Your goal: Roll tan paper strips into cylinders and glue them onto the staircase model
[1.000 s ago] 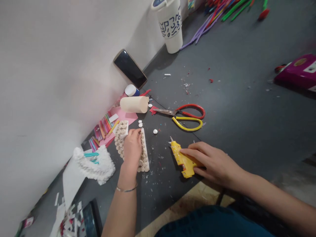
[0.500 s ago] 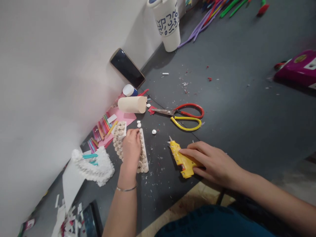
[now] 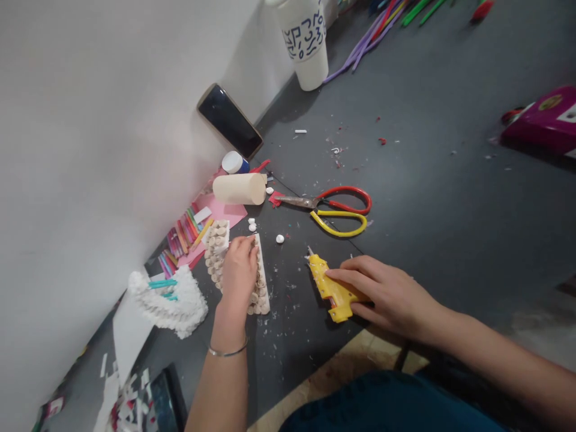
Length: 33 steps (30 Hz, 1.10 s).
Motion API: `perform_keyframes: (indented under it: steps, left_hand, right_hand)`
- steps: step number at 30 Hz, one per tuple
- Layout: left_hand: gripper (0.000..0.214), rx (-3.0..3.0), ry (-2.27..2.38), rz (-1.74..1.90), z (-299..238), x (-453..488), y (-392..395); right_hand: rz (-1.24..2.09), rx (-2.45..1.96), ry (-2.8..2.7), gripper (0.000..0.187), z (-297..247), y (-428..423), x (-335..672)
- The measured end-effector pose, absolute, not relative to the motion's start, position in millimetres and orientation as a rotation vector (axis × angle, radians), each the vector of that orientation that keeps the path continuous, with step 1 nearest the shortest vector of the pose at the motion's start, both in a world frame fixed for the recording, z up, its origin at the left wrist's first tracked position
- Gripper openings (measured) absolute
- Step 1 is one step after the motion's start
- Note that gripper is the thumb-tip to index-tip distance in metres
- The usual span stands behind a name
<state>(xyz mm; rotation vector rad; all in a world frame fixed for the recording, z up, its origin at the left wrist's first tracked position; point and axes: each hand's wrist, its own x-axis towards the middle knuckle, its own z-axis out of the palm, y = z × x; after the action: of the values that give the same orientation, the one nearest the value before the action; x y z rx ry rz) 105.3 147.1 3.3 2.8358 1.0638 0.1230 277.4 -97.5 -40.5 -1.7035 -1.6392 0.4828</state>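
Observation:
My left hand (image 3: 239, 271) lies with curled fingers on a white craft piece (image 3: 261, 291) made of rows of small rolled paper tubes, pressing it onto the dark grey table (image 3: 427, 198). My right hand (image 3: 382, 294) rests on a yellow glue gun (image 3: 328, 287) that lies flat on the table, nozzle pointing away from me; the fingers wrap over its body. A few small white paper rolls (image 3: 279, 239) lie loose just beyond the craft piece.
Red and yellow scissors (image 3: 342, 210) lie beyond the glue gun. A cream roll (image 3: 238, 188), coloured paper strips (image 3: 186, 231), a phone (image 3: 229, 120) against the wall, a white cup (image 3: 306, 42), a fluffy white craft piece (image 3: 173, 303) and a magenta box (image 3: 542, 120) surround them.
Both hands stay where they were; only the camera has tilted slightly, shifting everything a little up and left in view.

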Motion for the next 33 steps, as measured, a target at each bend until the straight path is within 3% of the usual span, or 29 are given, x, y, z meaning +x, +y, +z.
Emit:
perform_keyframes:
  steps: [20,27,33]
  left_hand:
    - [0.03,2.919,1.069,0.186,-5.6,102.7,144.8]
    - [0.021,2.945,1.03,0.169,-5.8,102.4,143.2]
    - [0.019,2.945,1.048,0.177,-6.5,103.4,142.1]
  right_hand:
    - [0.469,-1.715,-1.64,0.048,-41.2,-96.7,277.2]
    - [0.507,-1.752,-1.592,0.051,-43.9,-97.1,276.2]
    - [0.668,-1.766,-1.487,0.03,-44.0,-96.0,275.7]
